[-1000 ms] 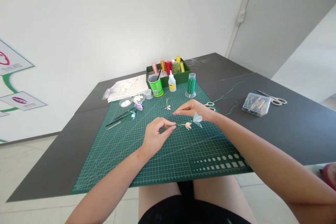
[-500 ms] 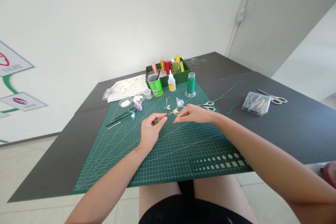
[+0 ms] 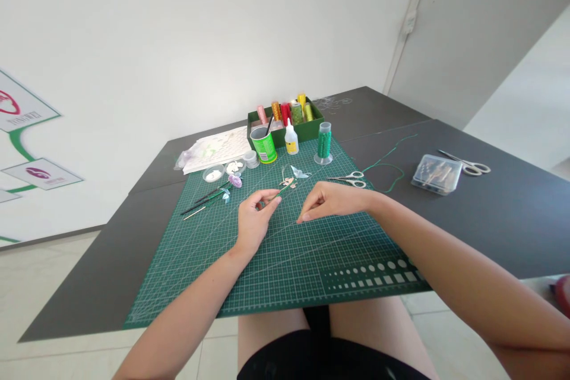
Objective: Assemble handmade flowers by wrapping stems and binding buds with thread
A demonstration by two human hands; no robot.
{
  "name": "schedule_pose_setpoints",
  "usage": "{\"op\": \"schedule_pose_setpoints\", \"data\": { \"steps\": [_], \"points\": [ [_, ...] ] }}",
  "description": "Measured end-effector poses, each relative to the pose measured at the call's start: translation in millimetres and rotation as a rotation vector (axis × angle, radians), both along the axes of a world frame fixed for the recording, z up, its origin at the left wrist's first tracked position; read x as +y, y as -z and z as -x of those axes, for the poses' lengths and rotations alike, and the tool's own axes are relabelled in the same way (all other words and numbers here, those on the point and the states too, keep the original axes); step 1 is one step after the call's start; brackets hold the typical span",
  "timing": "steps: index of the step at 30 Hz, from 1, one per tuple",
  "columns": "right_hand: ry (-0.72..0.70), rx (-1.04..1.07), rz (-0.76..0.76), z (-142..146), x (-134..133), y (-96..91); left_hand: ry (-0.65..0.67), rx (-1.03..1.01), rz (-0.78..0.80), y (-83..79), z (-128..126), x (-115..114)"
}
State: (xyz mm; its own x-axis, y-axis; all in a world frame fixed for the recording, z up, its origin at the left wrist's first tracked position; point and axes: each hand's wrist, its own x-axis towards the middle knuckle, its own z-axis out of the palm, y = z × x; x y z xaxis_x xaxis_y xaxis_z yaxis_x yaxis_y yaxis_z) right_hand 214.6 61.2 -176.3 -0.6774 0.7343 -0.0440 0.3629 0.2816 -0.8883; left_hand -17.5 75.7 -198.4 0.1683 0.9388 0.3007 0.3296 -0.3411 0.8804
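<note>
Stem [image 3: 278,192] between left fingers [image 3: 267,197]

The right hand [image 3: 332,200] is letting go of the flower stem [image 3: 285,185] and drawing back, while the left hand [image 3: 252,218] is tilting it away, blossoms farther off.

Both forearms are bare from the lower frame edge to the wrists; no sleeves, watch, bracelet or rings are visible. The left hand [image 3: 253,221] and right hand [image 3: 332,199] are ungloved, and the fingernails appear short and unpainted, though they are too small to judge with certainty. Black shorts [image 3: 320,356] cover the lap. Both thighs are bare below the hem. No markings or lettering show on the fabric.
</note>
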Motion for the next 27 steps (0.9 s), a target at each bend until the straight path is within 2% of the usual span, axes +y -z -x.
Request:
{"op": "schedule_pose_setpoints", "data": {
  "steps": [9,16,21,27],
  "points": [
    [-0.017,-0.037,-0.074,7,-6,-2.7,0.059,0.023,0.066,4.2,0,-2],
    [-0.065,-0.084,-0.072,7,-6,-1.2,0.012,0.018,0.038,8.2,3,5],
    [-0.060,0.038,-0.057,6,-11,-10.4,0.071,0.067,0.064,10.1,4,9],
    [0.084,0.211,-0.143,2,-14,-17.2,0.204,0.181,0.026,11.3,1,1]
  ]
}}
